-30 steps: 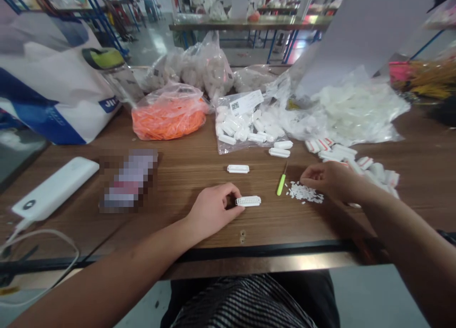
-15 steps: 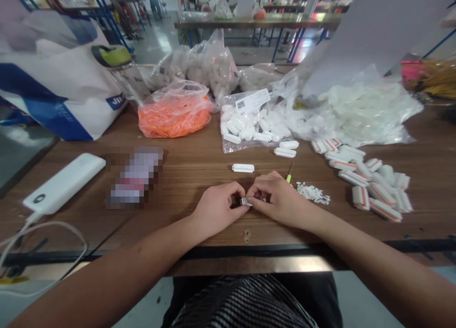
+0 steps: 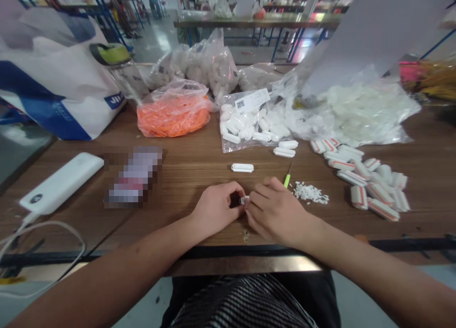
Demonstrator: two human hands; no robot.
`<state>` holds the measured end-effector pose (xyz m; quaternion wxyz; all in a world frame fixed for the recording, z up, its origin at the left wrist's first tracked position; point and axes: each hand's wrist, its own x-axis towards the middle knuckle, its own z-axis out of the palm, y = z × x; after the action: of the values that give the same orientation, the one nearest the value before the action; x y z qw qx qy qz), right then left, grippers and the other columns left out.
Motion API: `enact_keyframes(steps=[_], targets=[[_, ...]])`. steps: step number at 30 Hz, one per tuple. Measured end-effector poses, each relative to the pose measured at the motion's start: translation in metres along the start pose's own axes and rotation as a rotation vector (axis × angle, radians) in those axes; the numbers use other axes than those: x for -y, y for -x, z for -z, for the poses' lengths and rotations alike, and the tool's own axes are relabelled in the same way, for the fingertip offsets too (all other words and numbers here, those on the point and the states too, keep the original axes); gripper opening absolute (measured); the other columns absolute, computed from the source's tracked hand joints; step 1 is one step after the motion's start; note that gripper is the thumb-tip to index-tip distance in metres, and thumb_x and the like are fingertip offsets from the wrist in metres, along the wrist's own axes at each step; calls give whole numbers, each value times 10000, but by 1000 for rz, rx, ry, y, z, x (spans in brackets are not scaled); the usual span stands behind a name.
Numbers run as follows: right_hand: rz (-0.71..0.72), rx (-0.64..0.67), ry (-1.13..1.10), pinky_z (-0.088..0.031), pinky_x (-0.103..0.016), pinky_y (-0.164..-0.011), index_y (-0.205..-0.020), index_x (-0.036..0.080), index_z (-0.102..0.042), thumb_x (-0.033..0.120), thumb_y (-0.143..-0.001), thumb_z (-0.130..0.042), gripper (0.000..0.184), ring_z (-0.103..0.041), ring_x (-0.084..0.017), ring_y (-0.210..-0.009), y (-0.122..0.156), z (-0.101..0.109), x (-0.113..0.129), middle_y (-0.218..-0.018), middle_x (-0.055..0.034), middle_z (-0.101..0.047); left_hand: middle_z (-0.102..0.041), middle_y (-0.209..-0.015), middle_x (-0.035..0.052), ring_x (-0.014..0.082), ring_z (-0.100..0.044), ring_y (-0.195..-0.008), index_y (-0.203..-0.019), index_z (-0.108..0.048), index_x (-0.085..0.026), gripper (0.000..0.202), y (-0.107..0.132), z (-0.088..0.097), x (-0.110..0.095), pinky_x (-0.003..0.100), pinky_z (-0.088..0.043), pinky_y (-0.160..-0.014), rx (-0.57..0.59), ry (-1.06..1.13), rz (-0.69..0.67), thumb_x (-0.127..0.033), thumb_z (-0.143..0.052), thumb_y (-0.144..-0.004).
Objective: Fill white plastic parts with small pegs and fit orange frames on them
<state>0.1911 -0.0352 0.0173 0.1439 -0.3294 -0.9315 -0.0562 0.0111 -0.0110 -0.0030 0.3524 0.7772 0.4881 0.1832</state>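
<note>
- From my remote seat, the biggest thing I see is the brown wooden table (image 3: 178, 171), spread across the view.
- At its far left stands a white-and-blue bag (image 3: 71, 76).
- Far right, a clear bag of pale pieces (image 3: 363, 109) slumps on the tabletop.
- Further left along the back I have a bag of orange strips (image 3: 173, 114); beside it lies a labelled packet of white pieces (image 3: 245, 102).
- My left hand (image 3: 215, 207) is nearly closed, thumb and forefinger pinching the left end of a small white piece.
- My right hand (image 3: 280, 211) curls over that piece's other end; its fingers are bunched, but I cannot tell whether they grip it.
- A white power bank (image 3: 62, 183) with a cable lies at left, next to a pixelated object (image 3: 135, 176).
- To the right I count a loose heap of orange-striped pieces (image 3: 361, 170).
- A green-handled tool (image 3: 287, 180) lies just beyond the right hand, which partly covers it.
- The small white piece (image 3: 242, 201) sits between both hands, near the table's front edge, mostly hidden by fingers.
- Smallest are tiny white bits (image 3: 310, 193), scattered in a patch just right of the tool.
</note>
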Motion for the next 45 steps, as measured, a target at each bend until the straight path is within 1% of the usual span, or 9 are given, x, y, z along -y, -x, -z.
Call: enact_keyframes(steps=[3, 7, 10, 12, 18, 26, 31, 36, 45], targets=[[-91, -54, -79, -334, -374, -715, -728, 173, -690, 208, -903, -446, 302, -538, -189, -676, 3, 5, -1, -670, -49, -643, -469, -548, -71, 104, -441, -514, -814, -648, -210, 110, 0, -1, 0, 235, -329, -526, -12, 1, 25, -263, -687, -725], [-477, -130, -202, -386, -372, -750, -795, 208, -713, 269, -891, -506, 237, -617, -195, -754, 26, 23, -39, -785, -44, -708, -475, -546, -73, 99, -438, -513, -812, -653, -212, 119, 1, -2, 0, 235, -331, -535, -27, 0, 12, -289, -693, -730], [-761, 130, -218, -412, -349, -627, -681, 226, -712, 291, -816, -571, 205, -609, -189, -618, 55, 29, -84, -688, -40, -691, -474, -549, -75, 97, -438, -514, -816, -650, -210, 120, 0, 0, 0, 235, -335, -545, -28, -10, -5, -281, -692, -730], [-910, 213, -293, -444, -343, -619, -721, 237, -731, 339, -760, -641, 142, -636, -202, -650, 72, 27, -107, -733, -43, -718, -473, -550, -76, 97, -441, -516, -823, -649, -208, 126, 0, 1, 0, 238, -336, -553, -29, -20, -12, -281, -695, -731], [-777, 307, -470, -482, -324, -643, -768, 228, -740, 387, -777, -618, 200, -649, -201, -697, 83, 18, -128, -786, -58, -726, -466, -540, -77, 100, -444, -511, -831, -655, -210, 127, 0, 1, 0, 239, -338, -553, -25, -25, -4, -285, -696, -736], [-664, 403, -310, -464, -289, -624, -782, 227, -730, 342, -784, -570, 197, -656, -187, -685, 73, 26, -122, -777, -31, -730, -477, -546, -74, 101, -451, -518, -836, -660, -212, 130, -1, 1, 3, 239, -342, -557, -21, -38, -6, -294, -695, -741], [-749, 437, -137, -417, -269, -544, -687, 215, -667, 277, -739, -563, 132, -626, -164, -575, 70, 23, -117, -641, -6, -699, -472, -541, -75, 98, -440, -511, -832, -656, -208, 129, -1, 1, 3, 239, -338, -548, -19, -30, -14, -290, -695, -740], [-889, 380, -215, -457, -288, -575, -719, 220, -691, 292, -749, -582, 134, -659, -187, -622, 72, 24, -120, -675, -24, -722, -469, -540, -77, 96, -442, -508, -837, -656, -206, 132, -1, 1, 3, 238, -338, -546, -21, -36, -15, -286, -693, -739], [-799, 374, -282, -464, -294, -537, -708, 234, -740, 337, -766, -589, 191, -655, -186, -580, 73, 25, -116, -649, -17, -726, -465, -534, -78, 96, -444, -509, -821, -655, -207, 129, -1, 0, 1, 236, -333, -541, -26, -37, -13, -283, -700, -727]])
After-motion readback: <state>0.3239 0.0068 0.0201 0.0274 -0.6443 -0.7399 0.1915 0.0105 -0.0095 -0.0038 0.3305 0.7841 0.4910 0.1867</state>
